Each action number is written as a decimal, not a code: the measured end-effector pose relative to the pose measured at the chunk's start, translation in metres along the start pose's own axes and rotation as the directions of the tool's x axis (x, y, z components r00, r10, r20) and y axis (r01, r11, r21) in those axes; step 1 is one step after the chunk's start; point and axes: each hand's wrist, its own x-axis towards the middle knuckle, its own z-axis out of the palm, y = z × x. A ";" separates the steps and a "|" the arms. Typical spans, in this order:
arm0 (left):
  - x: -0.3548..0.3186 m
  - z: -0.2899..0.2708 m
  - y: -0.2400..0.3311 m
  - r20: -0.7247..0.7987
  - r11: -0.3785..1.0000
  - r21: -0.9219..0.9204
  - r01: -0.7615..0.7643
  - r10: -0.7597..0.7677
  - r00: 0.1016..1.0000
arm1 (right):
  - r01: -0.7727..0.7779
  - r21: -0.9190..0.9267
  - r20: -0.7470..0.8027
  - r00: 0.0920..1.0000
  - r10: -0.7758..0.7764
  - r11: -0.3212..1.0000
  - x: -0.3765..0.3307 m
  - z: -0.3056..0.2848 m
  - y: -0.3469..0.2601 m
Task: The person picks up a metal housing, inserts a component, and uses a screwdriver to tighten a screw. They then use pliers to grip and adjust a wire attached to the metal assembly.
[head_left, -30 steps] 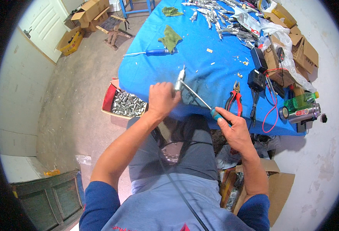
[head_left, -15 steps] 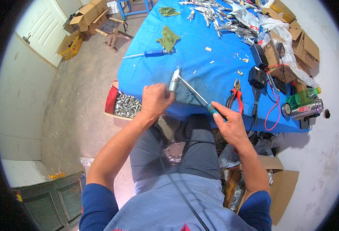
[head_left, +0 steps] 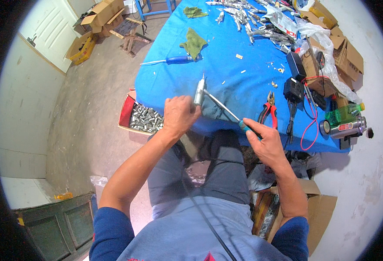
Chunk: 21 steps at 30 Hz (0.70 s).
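Where the left hand (head_left: 179,115) grips, the metal cylinder (head_left: 199,92) gleams silver.

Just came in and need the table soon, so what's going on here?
A seated person works at the edge of a blue table. The left hand grips a small silvery metal part, and the right hand holds a screwdriver with its tip at that part. Red pliers, black adapters with cables and another blue screwdriver lie on the table. A box of metal pieces sits on the floor.
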 end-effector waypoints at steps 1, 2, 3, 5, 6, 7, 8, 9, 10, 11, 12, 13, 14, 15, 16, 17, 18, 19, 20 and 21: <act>0.002 0.000 0.000 0.015 1.000 -0.008 -0.002 0.002 1.000 | 0.029 0.035 -0.035 0.999 -0.028 0.999 -0.001 0.001 0.003; 0.003 -0.002 0.001 0.034 1.000 -0.016 -0.002 0.003 0.999 | 0.022 0.045 -0.040 0.999 -0.020 0.999 -0.001 -0.001 0.001; 0.004 -0.002 0.002 0.053 1.000 -0.024 -0.002 0.004 0.999 | 0.015 0.054 -0.046 0.999 -0.013 0.998 -0.001 -0.004 -0.003; 0.003 -0.003 0.001 0.048 1.000 -0.015 -0.004 0.005 0.999 | -0.019 0.084 -0.021 1.000 0.021 0.996 -0.001 -0.009 -0.009; 0.003 -0.004 0.000 0.045 1.000 -0.009 -0.006 0.007 0.999 | -0.047 0.103 0.010 0.999 0.046 0.994 0.000 -0.011 -0.012; 0.003 -0.004 -0.001 0.044 0.999 0.003 -0.037 0.037 0.998 | -0.075 0.122 0.041 0.997 0.070 0.990 0.000 -0.013 -0.013; 0.004 -0.004 -0.003 0.044 0.998 0.016 -0.067 0.066 0.997 | -0.087 0.114 0.054 0.995 0.081 0.990 0.000 -0.013 -0.013; 0.004 -0.004 -0.005 0.044 0.995 0.028 -0.096 0.095 0.995 | -0.099 0.106 0.067 0.993 0.092 0.989 0.000 -0.014 -0.011; 0.005 -0.004 -0.005 0.038 0.994 0.034 -0.109 0.107 0.994 | -0.111 0.098 0.080 0.991 0.103 0.989 -0.001 -0.015 -0.010; 0.005 -0.003 -0.004 0.033 0.992 0.040 -0.121 0.120 0.992 | -0.106 0.099 0.079 0.992 0.098 0.989 -0.002 -0.015 -0.007; 0.004 -0.002 -0.003 0.028 0.990 0.046 -0.133 0.132 0.991 | -0.101 0.101 0.078 0.993 0.094 0.990 -0.004 -0.014 -0.003; 0.004 -0.001 -0.003 0.030 0.990 0.041 -0.133 0.132 0.991 | -0.097 0.103 0.077 0.993 0.089 0.990 -0.005 -0.014 -0.001; 0.003 0.001 -0.003 0.032 0.991 0.035 -0.132 0.130 0.991 | -0.096 0.123 0.063 0.994 0.088 0.988 -0.006 -0.013 -0.001; 0.003 0.002 -0.003 0.035 0.991 0.029 -0.130 0.129 0.991 | -0.094 0.143 0.048 0.995 0.088 0.985 -0.007 -0.012 -0.002; 0.002 0.002 -0.003 0.039 0.991 0.017 -0.134 0.133 0.990 | -0.092 0.162 0.033 0.996 0.088 0.982 -0.008 -0.011 -0.002; 0.002 0.001 -0.002 0.043 0.990 0.005 -0.138 0.138 0.990 | -0.090 0.157 0.036 0.996 0.085 0.984 -0.008 -0.012 -0.003; 0.002 0.000 -0.001 0.046 0.990 -0.007 -0.143 0.143 0.989 | -0.088 0.151 0.040 0.996 0.082 0.985 -0.007 -0.014 -0.005; 0.003 0.000 -0.001 0.061 0.990 -0.008 -0.142 0.142 0.988 | -0.085 0.145 0.043 0.996 0.080 0.986 -0.007 -0.015 -0.006; 0.003 -0.002 0.000 0.074 0.990 -0.007 -0.142 0.142 0.987 | -0.081 0.135 0.056 0.996 0.074 0.987 -0.006 -0.015 -0.004; 0.003 -0.003 0.000 0.088 0.990 -0.007 -0.141 0.141 0.986 | -0.077 0.126 0.069 0.995 0.069 0.989 -0.005 -0.016 -0.002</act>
